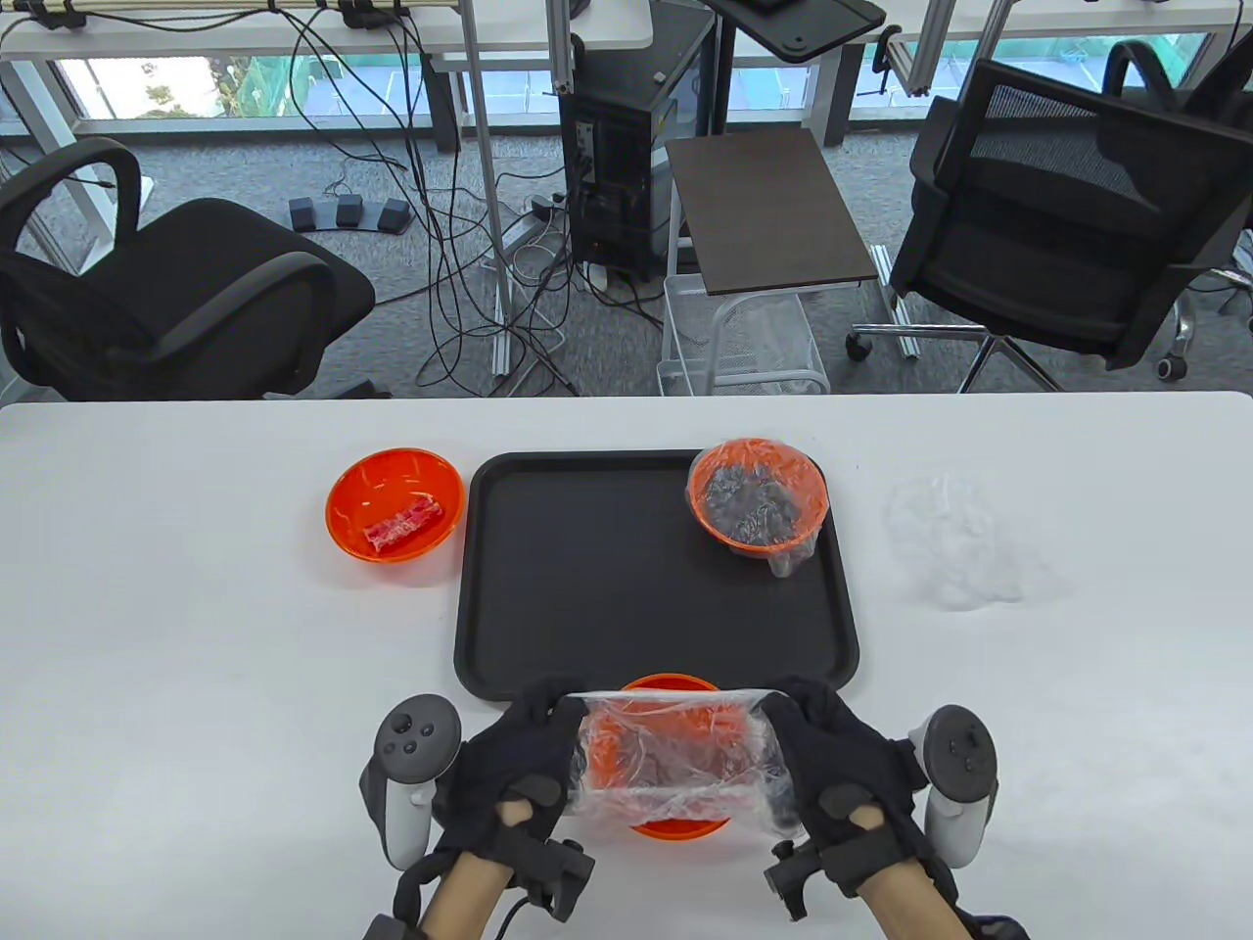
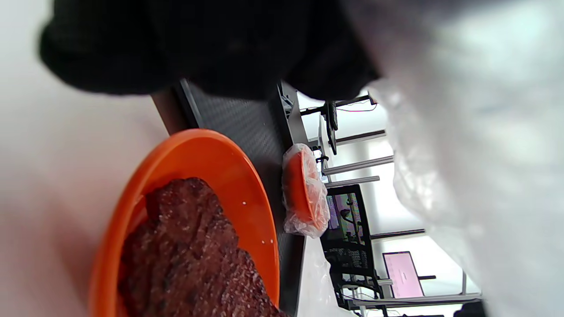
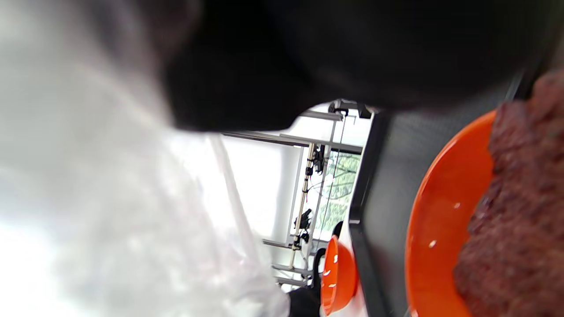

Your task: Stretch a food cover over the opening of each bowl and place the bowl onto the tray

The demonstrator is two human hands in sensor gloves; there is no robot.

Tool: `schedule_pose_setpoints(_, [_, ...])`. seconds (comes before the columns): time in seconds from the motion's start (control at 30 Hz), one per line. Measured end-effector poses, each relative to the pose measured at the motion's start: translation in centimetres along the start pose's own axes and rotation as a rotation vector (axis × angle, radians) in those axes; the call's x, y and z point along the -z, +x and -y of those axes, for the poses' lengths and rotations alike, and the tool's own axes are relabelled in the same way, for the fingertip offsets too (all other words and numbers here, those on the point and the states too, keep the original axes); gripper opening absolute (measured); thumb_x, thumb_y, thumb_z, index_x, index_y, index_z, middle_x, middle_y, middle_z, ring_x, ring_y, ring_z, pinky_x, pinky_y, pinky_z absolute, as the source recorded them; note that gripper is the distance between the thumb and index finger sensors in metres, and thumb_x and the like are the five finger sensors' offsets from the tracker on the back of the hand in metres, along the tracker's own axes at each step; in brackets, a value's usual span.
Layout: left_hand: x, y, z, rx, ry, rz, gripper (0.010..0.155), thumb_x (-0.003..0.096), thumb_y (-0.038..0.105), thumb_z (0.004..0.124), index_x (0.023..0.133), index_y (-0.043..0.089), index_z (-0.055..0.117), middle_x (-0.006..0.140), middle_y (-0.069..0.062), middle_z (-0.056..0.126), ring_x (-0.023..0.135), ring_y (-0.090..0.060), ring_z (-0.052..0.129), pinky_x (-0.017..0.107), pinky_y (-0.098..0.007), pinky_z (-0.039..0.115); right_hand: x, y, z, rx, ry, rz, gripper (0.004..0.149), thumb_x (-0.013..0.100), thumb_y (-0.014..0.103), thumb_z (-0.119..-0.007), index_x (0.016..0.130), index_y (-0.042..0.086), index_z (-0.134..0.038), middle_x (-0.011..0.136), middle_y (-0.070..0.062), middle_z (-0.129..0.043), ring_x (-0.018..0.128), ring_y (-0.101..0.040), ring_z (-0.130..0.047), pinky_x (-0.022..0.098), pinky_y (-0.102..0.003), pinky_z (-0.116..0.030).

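Note:
An orange bowl [image 1: 672, 688] holding a brown slab of food [image 2: 189, 255] stands at the table's front edge, just in front of the black tray [image 1: 587, 587]. A clear plastic food cover [image 1: 671, 759] is stretched flat above it between my two hands. My left hand [image 1: 533, 759] grips its left end and my right hand [image 1: 817, 759] grips its right end. A covered orange bowl [image 1: 759, 494] with dark food sits on the tray's far right corner. A third orange bowl [image 1: 394, 502], uncovered and holding a red piece, stands left of the tray.
More crumpled clear covers [image 1: 954, 543] lie on the white table [image 1: 196, 636] right of the tray. Beyond the far table edge are two black office chairs [image 1: 1067, 225], a small side table [image 1: 768, 211] and loose cables.

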State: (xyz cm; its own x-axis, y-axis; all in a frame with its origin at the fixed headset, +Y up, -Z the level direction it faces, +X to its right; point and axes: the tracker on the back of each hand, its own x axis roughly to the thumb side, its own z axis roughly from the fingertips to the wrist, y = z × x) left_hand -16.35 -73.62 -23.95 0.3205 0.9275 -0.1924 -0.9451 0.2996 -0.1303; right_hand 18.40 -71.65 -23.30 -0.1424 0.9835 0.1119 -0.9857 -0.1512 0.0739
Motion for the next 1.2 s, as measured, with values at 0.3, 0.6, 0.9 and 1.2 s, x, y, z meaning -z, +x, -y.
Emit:
schedule_pose_setpoints(0.3, [-1.5, 0.3, 0.4, 0.335, 0.116, -0.045, 0.048, 0.0508, 0.049, 0.075, 0.093, 0.027, 0.08, 0.021, 0.013, 0.101, 0.004, -0.014, 0.102, 0.018, -0.038, 0.096, -1.5, 1.0, 0.9, -0.555, -0.036, 0.118, 0.045, 0.049, 0.039, -0.081, 0.085, 0.012, -0.087, 0.026, 0.006, -0.097, -0.004, -0.003, -0.101, -0.007, -0.025, -0.091])
schedule_pose_setpoints(0.6, [-3.0, 0.2, 3.5, 0.731, 0.245, -0.057, 0.049, 0.0512, 0.049, 0.07, 0.092, 0.023, 0.077, 0.021, 0.014, 0.101, 0.004, -0.013, 0.102, 0.017, -0.038, 0.097, -3.6, 0.3, -0.8, -1.047, -0.08, 0.233, 0.047, 0.05, 0.04, -0.075, 0.086, 0.011, -0.082, 0.027, 0.007, -0.096, -0.003, -0.003, -0.101, -0.007, -0.024, -0.091])
schedule_pose_setpoints(0.9, [-3.2, -1.3, 4.6, 0.863, 0.237, -0.087, 0.049, 0.0512, 0.048, 0.069, 0.092, 0.021, 0.074, 0.022, 0.014, 0.101, 0.004, -0.013, 0.102, 0.018, -0.037, 0.097, -3.4, -1.1, -2.0, -1.17, -0.071, 0.21, 0.049, 0.05, 0.038, -0.071, 0.087, 0.008, -0.078, 0.029, 0.006, -0.096, -0.003, -0.004, -0.103, -0.007, -0.025, -0.092])
schedule_pose_setpoints(1.2, [-2.7, -1.8, 5.1, 0.88, 0.228, -0.092, 0.05, 0.0514, 0.048, 0.068, 0.093, 0.021, 0.073, 0.024, 0.014, 0.101, 0.006, -0.013, 0.103, 0.019, -0.038, 0.098, -2.5, -2.4, -2.2, -1.223, -0.066, 0.2, 0.049, 0.05, 0.037, -0.07, 0.089, 0.008, -0.074, 0.036, 0.004, -0.096, 0.0, -0.004, -0.103, -0.006, -0.025, -0.092])
